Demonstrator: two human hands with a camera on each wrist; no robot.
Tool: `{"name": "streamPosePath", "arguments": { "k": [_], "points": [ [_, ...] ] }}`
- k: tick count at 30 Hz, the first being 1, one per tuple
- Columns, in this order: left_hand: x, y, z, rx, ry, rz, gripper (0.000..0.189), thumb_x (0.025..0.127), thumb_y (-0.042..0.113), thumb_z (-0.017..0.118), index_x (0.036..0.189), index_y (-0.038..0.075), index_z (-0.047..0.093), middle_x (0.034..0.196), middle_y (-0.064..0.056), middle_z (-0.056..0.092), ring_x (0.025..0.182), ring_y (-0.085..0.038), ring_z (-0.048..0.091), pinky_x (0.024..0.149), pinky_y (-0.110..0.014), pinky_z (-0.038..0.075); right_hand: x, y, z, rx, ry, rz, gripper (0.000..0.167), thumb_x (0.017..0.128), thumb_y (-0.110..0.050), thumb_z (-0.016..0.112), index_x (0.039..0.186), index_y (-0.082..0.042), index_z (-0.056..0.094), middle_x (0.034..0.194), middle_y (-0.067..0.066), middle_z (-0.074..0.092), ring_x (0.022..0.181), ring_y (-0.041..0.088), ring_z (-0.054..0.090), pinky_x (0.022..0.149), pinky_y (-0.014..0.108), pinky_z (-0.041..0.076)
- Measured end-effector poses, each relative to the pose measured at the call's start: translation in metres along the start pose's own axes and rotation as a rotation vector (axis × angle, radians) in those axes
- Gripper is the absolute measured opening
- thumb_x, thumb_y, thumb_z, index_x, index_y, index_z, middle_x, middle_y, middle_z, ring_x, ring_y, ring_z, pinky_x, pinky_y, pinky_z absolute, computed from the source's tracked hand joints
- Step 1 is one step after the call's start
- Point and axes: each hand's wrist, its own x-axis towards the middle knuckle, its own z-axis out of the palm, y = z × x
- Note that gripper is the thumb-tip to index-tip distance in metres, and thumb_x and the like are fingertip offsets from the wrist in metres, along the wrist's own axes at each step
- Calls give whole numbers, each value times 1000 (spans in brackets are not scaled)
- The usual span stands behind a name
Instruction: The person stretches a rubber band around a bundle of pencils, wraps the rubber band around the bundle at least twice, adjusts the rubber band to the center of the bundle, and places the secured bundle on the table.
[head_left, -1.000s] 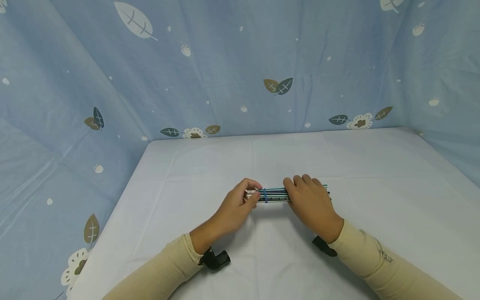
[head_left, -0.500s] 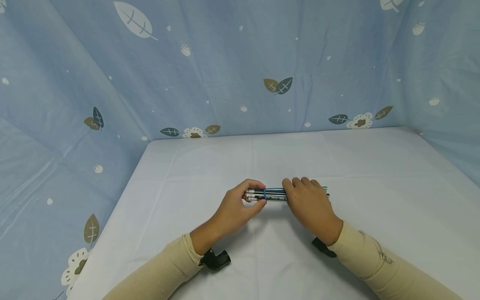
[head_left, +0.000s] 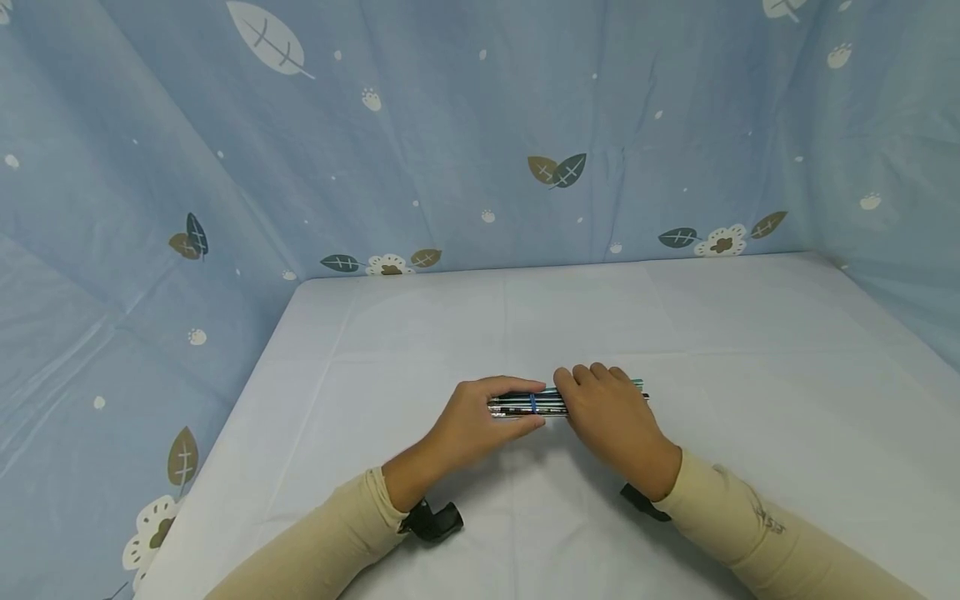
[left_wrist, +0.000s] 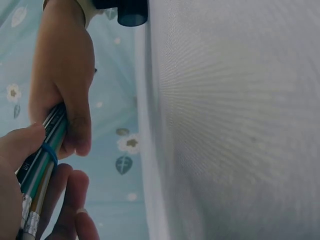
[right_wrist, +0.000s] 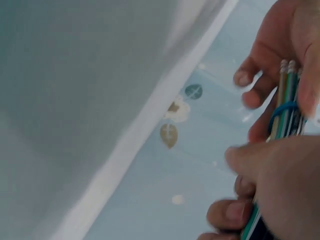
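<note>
A bundle of pencils [head_left: 513, 407] with silver eraser ends is held level above the white table. A blue rubber band [head_left: 533, 404] circles it, also visible in the left wrist view as a blue band [left_wrist: 50, 152]. My right hand [head_left: 617, 429] grips the right part, its fingers curled over the pencils, whose far ends poke out beyond it. At the eraser end, my left hand [head_left: 472, 425] has thumb and index finger on opposite sides of the bundle near the band. In the right wrist view, the left hand's other fingers [right_wrist: 257, 92] hang loosely curled beside the pencils.
A white cloth covers the table [head_left: 420, 325]. Blue patterned fabric [head_left: 480, 125] hangs behind it and along the left and right sides. A black wrist camera [head_left: 433, 521] sits under the left wrist, another [head_left: 645, 502] under the right.
Both hands and the pencils have come slightly nearer and lower. My left thumb and index finger have slid rightward along the bundle, past the band. The right hand has shifted a little left, keeping its grip.
</note>
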Motion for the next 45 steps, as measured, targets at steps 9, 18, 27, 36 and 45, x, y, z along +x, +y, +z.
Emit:
{"name": "streamPosePath", "arguments": {
  "k": [9,18,27,36,45],
  "points": [
    [-1,1,0,48,4,27,43,83,24,83,124,21,70,121,3,72,99,-7,67,82,-24,55,-1,0,-3,12,-10,-8,29,81,-7,82,86,-6,53,68,6,56,59,20,51,56,33,45],
    [1,0,0,128,106,33,32,86,21,81,115,21,70,113,9,72,102,-3,65,89,-26,53,2,9,-2,17,-44,27,30,79,-9,84,90,-5,56,71,7,60,59,20,51,56,32,44],
    [-1,1,1,122,35,25,32,83,24,83,114,21,74,111,7,74,96,-5,66,79,-22,55,-1,-1,-2,12,-9,-24,30,78,-7,83,84,-7,53,65,4,53,56,18,46,53,30,39],
    [-1,2,5,152,14,27,36,80,25,86,114,21,76,110,5,75,93,-5,66,77,-22,55,-5,-6,-2,17,-18,-42,30,79,-8,83,84,-8,53,65,3,51,56,17,45,53,28,37],
    [-1,7,4,250,-16,28,39,80,29,86,117,22,76,108,6,76,93,-6,66,77,-21,53,-4,-8,-1,28,-41,-58,30,76,-10,84,86,-9,56,66,1,54,56,16,46,54,27,38]
  ]
}}
